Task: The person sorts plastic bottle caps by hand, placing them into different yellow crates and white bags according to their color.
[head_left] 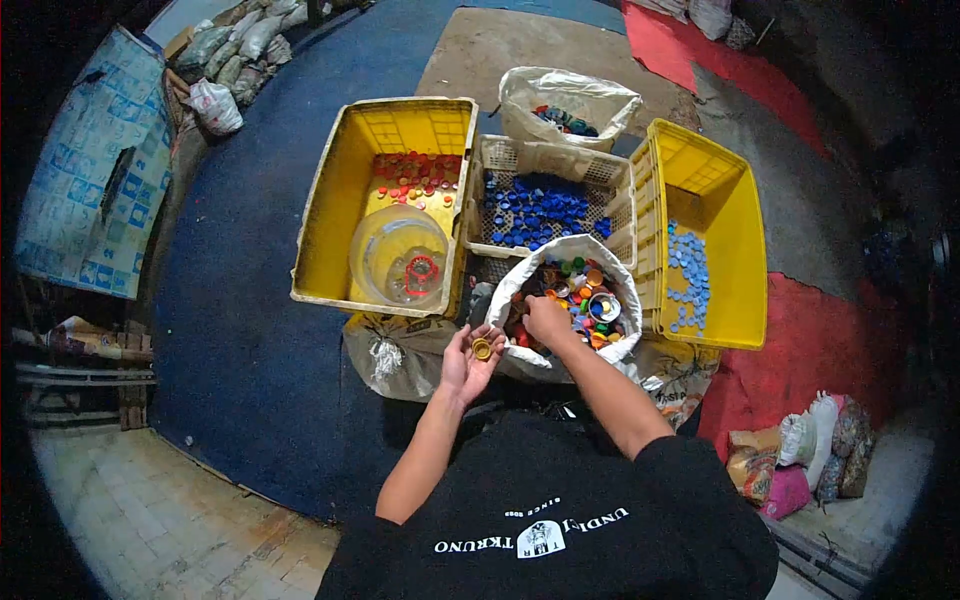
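Observation:
A white sack [633, 325] with its rim rolled open stands in front of me, full of mixed-colour bottle caps [583, 292]. My right hand [546, 322] reaches into it, fingers curled down among the caps; whatever they pinch is hidden. Just left of the sack, my left hand [470, 365] is turned palm up with fingers curled around a yellow-brown bottle cap [482, 349]. Behind the sack, a cream crate [625, 232] holds blue caps [540, 205].
The left yellow crate [330, 200] holds red caps [417, 172] and a clear round plastic container [385, 245]. Light-blue caps [688, 265] lie in the right yellow crate [738, 230]. Another white sack [620, 105] with caps stands behind. Filled bags [800, 455] sit at lower right.

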`<state>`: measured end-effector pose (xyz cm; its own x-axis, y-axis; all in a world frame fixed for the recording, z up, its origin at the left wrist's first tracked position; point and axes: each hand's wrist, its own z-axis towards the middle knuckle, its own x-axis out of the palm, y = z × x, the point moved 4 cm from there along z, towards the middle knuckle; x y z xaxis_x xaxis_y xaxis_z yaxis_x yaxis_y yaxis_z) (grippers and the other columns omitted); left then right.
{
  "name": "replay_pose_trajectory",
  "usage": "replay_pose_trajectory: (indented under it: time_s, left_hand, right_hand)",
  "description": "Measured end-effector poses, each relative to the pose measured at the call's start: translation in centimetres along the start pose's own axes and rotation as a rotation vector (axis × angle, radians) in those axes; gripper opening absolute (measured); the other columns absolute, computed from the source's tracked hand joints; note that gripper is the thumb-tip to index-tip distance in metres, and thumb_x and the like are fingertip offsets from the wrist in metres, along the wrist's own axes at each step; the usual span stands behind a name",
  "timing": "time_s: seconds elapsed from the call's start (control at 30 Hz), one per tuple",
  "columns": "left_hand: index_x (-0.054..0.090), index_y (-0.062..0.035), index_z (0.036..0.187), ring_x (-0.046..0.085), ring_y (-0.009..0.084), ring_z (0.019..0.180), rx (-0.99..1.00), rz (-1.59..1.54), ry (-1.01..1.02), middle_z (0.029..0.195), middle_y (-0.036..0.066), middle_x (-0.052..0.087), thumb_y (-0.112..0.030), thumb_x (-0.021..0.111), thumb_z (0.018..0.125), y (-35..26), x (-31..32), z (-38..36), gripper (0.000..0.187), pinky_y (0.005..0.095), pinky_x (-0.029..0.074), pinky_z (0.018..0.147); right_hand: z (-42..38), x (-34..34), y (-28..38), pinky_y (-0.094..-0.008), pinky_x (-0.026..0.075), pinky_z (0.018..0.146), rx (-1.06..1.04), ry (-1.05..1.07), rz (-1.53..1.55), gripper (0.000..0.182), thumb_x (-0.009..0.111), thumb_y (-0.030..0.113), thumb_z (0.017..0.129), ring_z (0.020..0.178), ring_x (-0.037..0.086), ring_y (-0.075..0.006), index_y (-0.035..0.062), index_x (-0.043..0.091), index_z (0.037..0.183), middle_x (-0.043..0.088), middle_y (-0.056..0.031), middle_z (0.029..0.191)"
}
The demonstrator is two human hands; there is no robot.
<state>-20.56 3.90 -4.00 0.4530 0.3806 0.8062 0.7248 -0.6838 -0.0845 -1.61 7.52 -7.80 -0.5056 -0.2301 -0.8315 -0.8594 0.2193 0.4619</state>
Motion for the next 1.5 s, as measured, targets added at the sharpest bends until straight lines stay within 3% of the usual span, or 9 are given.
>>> replay_pose_trajectory:
  time_s: [0.37, 0.6, 0.67, 0.7, 0.93, 1.1, 1.2, 1.4, 1.5]
  left_hand:
    - [0.062, 0.0008, 0.098, 0.063, 0.0291, 0.093, 0.110, -0.078, -0.083, 0.099, 0.016, 0.065, -0.029, 0.045, 0.098, -0.9, -3.0, -2.2, 0.035, 0.0370, 0.054, 0.083]
    - [0.060, 0.0026, 0.108, 0.063, 0.0310, 0.097, 0.034, -0.075, 0.039, 0.107, 0.019, 0.064, -0.029, 0.044, 0.098, -0.4, -0.9, 0.4, 0.037, 0.0394, 0.053, 0.087]
    - [0.059, 0.0019, 0.105, 0.063, 0.0300, 0.097, 0.001, 0.008, 0.002, 0.103, 0.018, 0.064, -0.030, 0.044, 0.098, 0.1, 0.8, 1.0, 0.036, 0.0383, 0.054, 0.088]
    - [0.059, 0.0023, 0.108, 0.063, 0.0300, 0.100, -0.028, 0.031, 0.008, 0.104, 0.018, 0.064, -0.031, 0.044, 0.098, 0.5, 1.0, 1.3, 0.038, 0.0395, 0.053, 0.091]
    - [0.052, 0.0044, 0.120, 0.060, 0.0340, 0.108, -0.178, 0.120, 0.127, 0.117, 0.021, 0.060, -0.033, 0.041, 0.098, 2.8, 2.6, 3.2, 0.045, 0.0460, 0.047, 0.099]
    - [0.056, 0.0011, 0.113, 0.060, 0.0333, 0.107, -0.175, 0.132, -0.018, 0.112, 0.021, 0.062, -0.023, 0.033, 0.099, 2.4, 0.0, 3.9, 0.036, 0.0450, 0.049, 0.095]
    - [0.057, -0.0012, 0.106, 0.062, 0.0286, 0.095, -0.125, 0.078, -0.026, 0.098, 0.017, 0.064, -0.018, 0.040, 0.096, 1.0, -0.4, 4.9, 0.025, 0.0417, 0.051, 0.089]
    - [0.052, 0.0033, 0.114, 0.060, 0.0319, 0.099, 0.013, -0.236, 0.248, 0.104, 0.019, 0.060, -0.020, 0.045, 0.096, -6.7, 3.1, 11.1, 0.030, 0.0432, 0.053, 0.086]
    - [0.032, 0.0024, 0.135, 0.046, 0.0378, 0.119, 0.246, -0.194, 0.162, 0.126, 0.023, 0.046, -0.045, 0.045, 0.094, -14.0, 10.7, 13.1, 0.064, 0.0548, 0.032, 0.108]
  right_hand:
    - [0.6, 1.6, -0.7, -0.0486, 0.052, 0.079, -0.048, 0.014, -0.153, 0.026, 0.067, 0.022, 0.078, 0.094, 0.063, -0.0371, 0.0035, 0.061, 0.095, 0.062, -0.0165, 0.101]
    - [-3.2, -2.3, -1.3, -0.0439, 0.052, 0.076, -0.059, -0.261, 0.136, 0.020, 0.067, 0.019, 0.077, 0.088, 0.063, -0.0349, 0.0022, 0.064, 0.085, 0.060, -0.0158, 0.099]
    - [-4.8, -4.7, -0.9, -0.0394, 0.052, 0.077, -0.247, -0.421, 0.322, 0.021, 0.069, 0.017, 0.074, 0.085, 0.064, -0.0313, 0.0003, 0.063, 0.084, 0.062, -0.0148, 0.094]
    - [-6.0, -6.7, 0.8, -0.0339, 0.053, 0.075, -0.087, -0.294, 0.440, 0.021, 0.072, 0.015, 0.073, 0.080, 0.066, -0.0260, -0.0009, 0.062, 0.084, 0.064, -0.0133, 0.088]
    - [-9.9, -7.9, 6.0, -0.0296, 0.056, 0.068, -0.273, -0.262, 0.562, 0.036, 0.078, 0.013, 0.076, 0.076, 0.070, -0.0185, 0.0037, 0.061, 0.106, 0.069, -0.0096, 0.089]
    - [-10.2, -7.1, 6.6, -0.0326, 0.056, 0.076, -0.299, -0.210, 0.600, 0.040, 0.075, 0.014, 0.079, 0.084, 0.070, -0.0215, 0.0048, 0.060, 0.115, 0.068, -0.0126, 0.097]
    - [-9.2, -7.1, 7.1, -0.0332, 0.055, 0.078, -0.299, -0.233, 0.652, 0.035, 0.072, 0.016, 0.081, 0.088, 0.069, -0.0222, 0.0025, 0.061, 0.112, 0.066, -0.0134, 0.101]
    - [-7.1, -8.2, 6.1, -0.0326, 0.053, 0.084, -0.214, -0.231, 0.730, 0.031, 0.069, 0.016, 0.084, 0.094, 0.067, -0.0219, 0.0010, 0.061, 0.109, 0.063, -0.0123, 0.102]
    - [-7.4, -10.1, 6.5, -0.0325, 0.053, 0.084, -0.212, -0.254, 0.779, 0.030, 0.068, 0.017, 0.086, 0.092, 0.065, -0.0199, 0.0012, 0.061, 0.110, 0.063, -0.0104, 0.102]
